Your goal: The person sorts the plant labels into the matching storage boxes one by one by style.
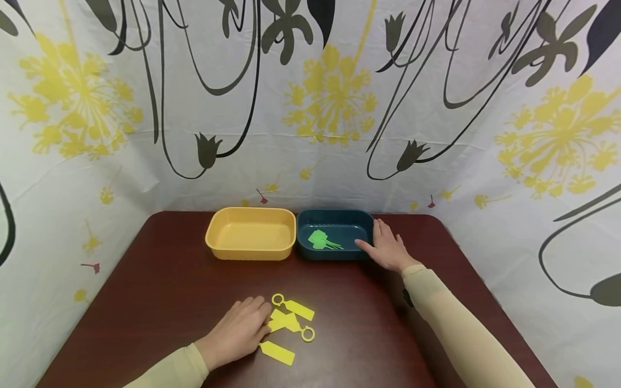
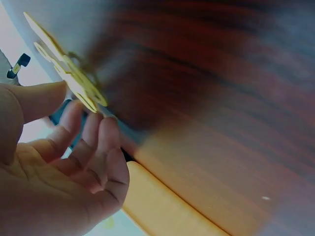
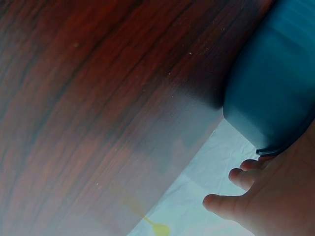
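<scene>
Several flat yellow plastic tags (image 1: 299, 310), with rectangular bodies and ring ends, lie on the table. My left hand (image 1: 241, 330) is at their left side, fingertips against or very near the tags (image 2: 69, 71); its half-bent fingers and thumb stand apart in the left wrist view. Part of the lowest tag (image 1: 277, 353) is hidden by that hand. My right hand (image 1: 388, 247) touches the right rim of the dark blue tub (image 1: 335, 255) with spread fingers, outside it in the right wrist view. Inside the tub lie bright green pieces (image 1: 318, 239) in a small heap.
Left of the blue tub, side by side with it, stands a yellow tub (image 1: 250, 254). Both are near the far edge of the dark red-brown wooden table (image 1: 145, 302). A patterned white cloth (image 1: 271, 113) hangs behind and around the table.
</scene>
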A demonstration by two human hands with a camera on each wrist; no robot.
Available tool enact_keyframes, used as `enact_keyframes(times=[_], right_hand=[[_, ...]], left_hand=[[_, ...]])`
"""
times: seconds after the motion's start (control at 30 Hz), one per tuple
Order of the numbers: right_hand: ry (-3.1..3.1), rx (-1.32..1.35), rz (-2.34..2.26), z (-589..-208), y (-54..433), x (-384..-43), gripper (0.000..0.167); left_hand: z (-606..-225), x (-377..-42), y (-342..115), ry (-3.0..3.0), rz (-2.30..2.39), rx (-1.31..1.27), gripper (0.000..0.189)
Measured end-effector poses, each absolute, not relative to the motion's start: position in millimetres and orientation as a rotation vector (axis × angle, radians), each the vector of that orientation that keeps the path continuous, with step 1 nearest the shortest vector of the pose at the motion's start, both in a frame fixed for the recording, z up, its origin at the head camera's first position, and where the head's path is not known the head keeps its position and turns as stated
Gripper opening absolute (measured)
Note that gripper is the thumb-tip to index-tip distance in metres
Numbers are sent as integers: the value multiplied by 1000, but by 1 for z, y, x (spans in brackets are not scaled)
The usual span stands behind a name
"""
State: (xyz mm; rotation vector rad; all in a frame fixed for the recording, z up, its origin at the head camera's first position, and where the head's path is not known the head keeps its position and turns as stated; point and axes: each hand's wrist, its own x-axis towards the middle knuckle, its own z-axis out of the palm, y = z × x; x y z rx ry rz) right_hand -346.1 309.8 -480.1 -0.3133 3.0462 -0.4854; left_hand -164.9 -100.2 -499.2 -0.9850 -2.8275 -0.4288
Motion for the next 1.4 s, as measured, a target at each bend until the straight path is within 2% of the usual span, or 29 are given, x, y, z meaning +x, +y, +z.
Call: enact_keyframes(times=[0.33,0.9,1.4], right_hand=[[3060,-319,-499,-482,310,-347,112],[3055,-300,-509,-482,310,-346,111],[3037,-301,-538,-479,308,-343,110]], left_hand=[[-499,-168,-89,-2891,-445,-944,38],[-498,-168,-84,-2886,-502,-967,30],[-494,-172,-80,-2816,-660,-999,36]])
